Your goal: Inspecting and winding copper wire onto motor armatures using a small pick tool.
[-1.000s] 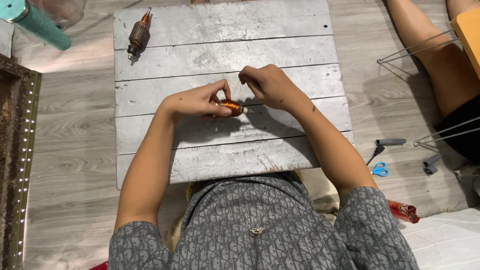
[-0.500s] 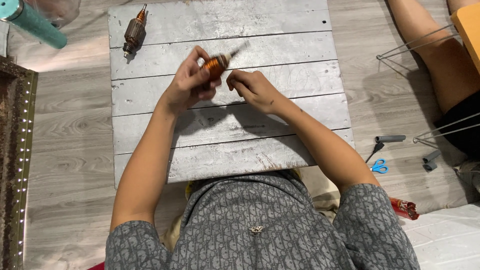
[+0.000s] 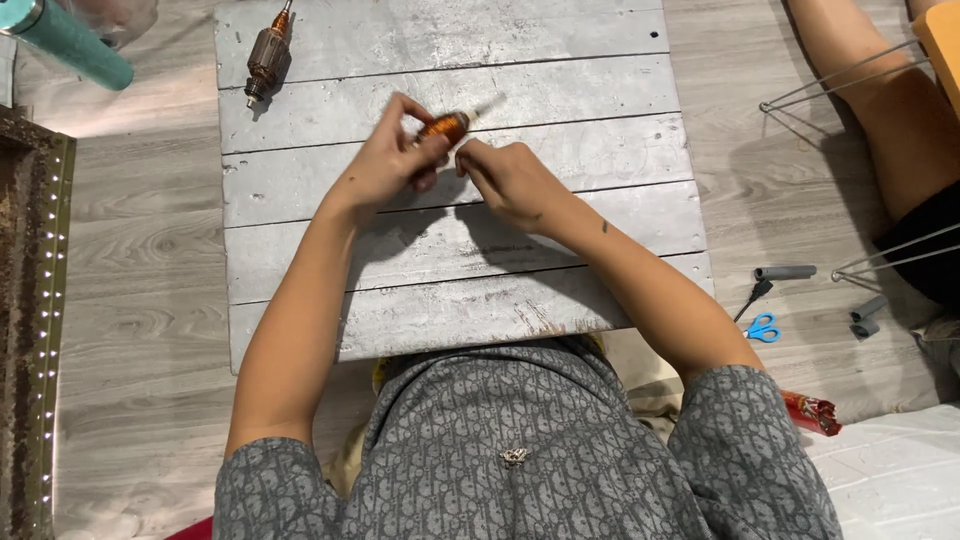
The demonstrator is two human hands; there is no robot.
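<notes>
Two hands at work on one small motor armature above a grey plank tabletop.

Counted: two armatures, one pair of scissors, one teal cylinder. The held armature (image 3: 443,128) is small, with orange-copper windings and a thin metal shaft pointing up and to the right; it sits over the upper middle of the tabletop (image 3: 560,300). The left hand (image 3: 385,165) has its grip clenched around the armature body. The right hand (image 3: 505,180) pinches at the near end of the same piece, fingertips touching it. A second, larger armature (image 3: 267,55), brown and dark, lies at the tabletop's far left corner, well apart. Blue-handled scissors (image 3: 762,327) lie on the floor to the right; the teal cylinder (image 3: 70,42) lies at upper left.
</notes>
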